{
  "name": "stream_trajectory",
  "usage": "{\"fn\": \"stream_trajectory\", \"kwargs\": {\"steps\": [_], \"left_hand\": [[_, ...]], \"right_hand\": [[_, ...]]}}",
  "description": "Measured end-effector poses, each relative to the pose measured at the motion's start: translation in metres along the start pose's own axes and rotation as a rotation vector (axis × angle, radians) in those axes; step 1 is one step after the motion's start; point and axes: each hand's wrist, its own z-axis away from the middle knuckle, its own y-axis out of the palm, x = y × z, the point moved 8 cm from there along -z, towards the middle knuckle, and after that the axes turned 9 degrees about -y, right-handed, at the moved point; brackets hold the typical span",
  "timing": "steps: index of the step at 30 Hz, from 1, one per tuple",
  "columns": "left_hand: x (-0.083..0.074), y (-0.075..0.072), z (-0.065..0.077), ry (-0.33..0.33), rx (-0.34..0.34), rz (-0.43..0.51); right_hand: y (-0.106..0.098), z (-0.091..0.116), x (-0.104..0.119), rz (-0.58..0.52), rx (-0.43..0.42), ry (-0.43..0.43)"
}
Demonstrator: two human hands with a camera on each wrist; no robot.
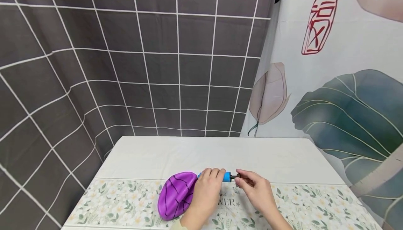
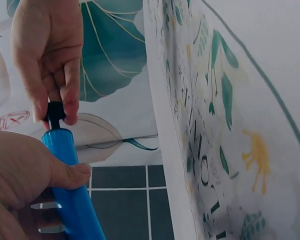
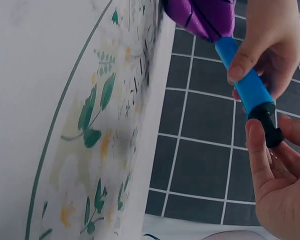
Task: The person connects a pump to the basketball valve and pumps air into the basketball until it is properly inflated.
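Observation:
My left hand [image 1: 206, 191] grips the blue barrel of a hand pump [image 1: 226, 177], thumb on one side and fingers wrapped round the other. The pump's black handle [image 3: 274, 137] is pinched between the thumb and fingertips of my right hand [image 1: 256, 189]. Only a short length of black rod [image 2: 54, 123] shows between barrel and handle. At the barrel's far end is a limp, partly caved-in purple ball [image 1: 176, 196] with black lines, left of my left hand. The spot where pump and ball meet is mostly covered by that hand in the head view.
Under the hands is a table with a white cloth [image 1: 220, 153] crossed by a floral band [image 1: 126, 202]. A dark curtain with a white grid [image 1: 157, 69] hangs behind and to the left. On the right hangs a white curtain with large leaves [image 1: 352, 107].

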Motion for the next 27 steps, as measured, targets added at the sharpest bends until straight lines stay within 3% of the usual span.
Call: {"fn": "stream_trajectory", "kwargs": {"steps": [7,13,18,27], "left_hand": [[0.011,0.001,-0.004,-0.026,0.050,0.020],[0.016,-0.001,-0.005,-0.030,0.041,0.018],[0.018,0.000,-0.006,-0.042,0.038,0.022],[0.020,-0.003,-0.007,-0.047,0.011,-0.014]], "right_hand": [[-0.027,-0.004,-0.002,0.083,-0.021,0.039],[-0.052,-0.004,-0.011,0.145,-0.014,0.101],[-0.062,-0.003,-0.015,0.179,-0.058,0.126],[-0.051,0.001,-0.006,0.171,-0.184,-0.016]]}}
